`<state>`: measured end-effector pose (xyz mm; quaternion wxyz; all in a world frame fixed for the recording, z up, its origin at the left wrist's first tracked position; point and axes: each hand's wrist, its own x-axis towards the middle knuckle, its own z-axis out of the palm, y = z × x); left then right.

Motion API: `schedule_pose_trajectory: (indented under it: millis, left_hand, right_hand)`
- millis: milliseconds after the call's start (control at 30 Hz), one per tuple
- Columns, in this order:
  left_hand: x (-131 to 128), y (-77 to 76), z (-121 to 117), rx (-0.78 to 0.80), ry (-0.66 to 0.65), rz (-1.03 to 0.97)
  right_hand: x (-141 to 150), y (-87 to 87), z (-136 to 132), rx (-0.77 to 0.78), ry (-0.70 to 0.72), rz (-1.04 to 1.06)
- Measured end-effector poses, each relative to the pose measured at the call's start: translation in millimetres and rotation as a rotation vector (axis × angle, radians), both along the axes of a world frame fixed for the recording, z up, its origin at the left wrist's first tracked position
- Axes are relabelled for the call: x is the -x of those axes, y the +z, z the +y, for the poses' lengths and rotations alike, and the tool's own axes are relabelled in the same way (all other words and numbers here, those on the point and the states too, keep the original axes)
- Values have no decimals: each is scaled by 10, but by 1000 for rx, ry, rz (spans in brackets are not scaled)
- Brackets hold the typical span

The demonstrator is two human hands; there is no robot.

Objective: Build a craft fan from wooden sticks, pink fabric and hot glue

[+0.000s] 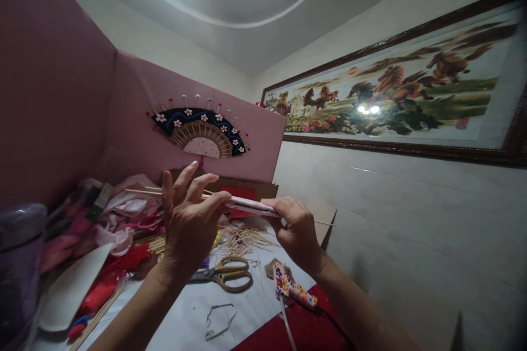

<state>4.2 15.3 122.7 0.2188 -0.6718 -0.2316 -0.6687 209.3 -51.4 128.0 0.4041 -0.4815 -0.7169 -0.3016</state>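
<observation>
A pale pink folded strip is held up level above the table, stretched between both hands. At its left end my left hand is closed on it between thumb and fingers, with the other fingers raised. Thin bamboo sticks run past that hand, sticking out to the left. My right hand pinches the strip's right end, its fingertips partly hidden. A thin stick tip pokes out beyond the right hand. Large scissors lie on the table below the strip.
A flower-patterned glue gun with its glue stick rests near a red cloth. Loose cut sticks are scattered behind. Fabric pieces pile up at left beside a purple container. A decorated fan is pinned to a pink board.
</observation>
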Motion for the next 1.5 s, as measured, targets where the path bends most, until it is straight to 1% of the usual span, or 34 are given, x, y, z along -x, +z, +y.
schedule_pose_trajectory:
  millis: [100,233,367,433,500,567,600,633,700,767,800,833,867,933,967,1033,1100,1167,1233,1300,1367,1433,1500]
  left_hand:
    - [-13,-11,-2,3,0,-35]
    - [-24,-12,-17,-44,47,-27]
    - [-29,9,-90,-68,63,-23]
    - [-29,16,-158,-72,50,-64]
    - [-37,9,-233,-73,-10,-135]
    - [-66,-16,-289,-28,-142,-187]
    - [-91,-34,-303,40,-227,-204]
    - [-122,-52,-305,153,-325,-223]
    - [-198,-87,-274,481,-552,-275]
    - [-282,-111,-213,825,-830,-335]
    - [-324,-118,-179,938,-945,-372]
    - [-362,-122,-149,988,-1031,-416]
    - [-397,-126,-123,994,-1098,-452]
    - [-450,-138,-85,973,-1206,-459]
    - [-467,-148,-70,960,-1239,-445]
    - [-481,-173,-37,935,-1251,-446]
    - [-467,-195,1,896,-1183,-512]
    - [-430,-201,35,886,-1099,-561]
    - [-385,-183,49,917,-1026,-585]
    - [-347,-150,36,955,-978,-627]
    - [-329,-115,-3,956,-992,-653]
    - [-329,-89,-60,927,-1075,-640]
    - [-338,-71,-121,926,-1175,-603]
  right_hand:
    - [8,-19,13,-19,-17,-17]
    - [19,-48,42,-84,-59,-49]
    - [9,-75,80,-174,-149,-75]
    - [-4,-85,104,-209,-201,-103]
    - [-16,-90,133,-228,-242,-113]
    - [-25,-90,165,-229,-269,-82]
    - [-26,-89,181,-228,-275,-54]
    - [-25,-88,196,-227,-273,-19]
    - [-15,-90,219,-226,-243,40]
    - [11,-105,231,-231,-197,61]
    - [31,-119,234,-238,-172,60]
    - [56,-136,236,-247,-148,54]
    - [85,-156,236,-256,-124,46]
    - [157,-194,236,-266,-71,37]
    - [198,-207,234,-265,-40,48]
    - [282,-208,224,-262,18,123]
    - [361,-174,199,-231,55,259]
    - [422,-116,158,-143,73,411]
    - [461,-54,108,-69,88,541]
    - [480,-10,63,-57,97,619]
    - [490,4,33,-66,108,655]
    - [499,-12,21,-48,129,677]
    - [512,-51,22,4,176,688]
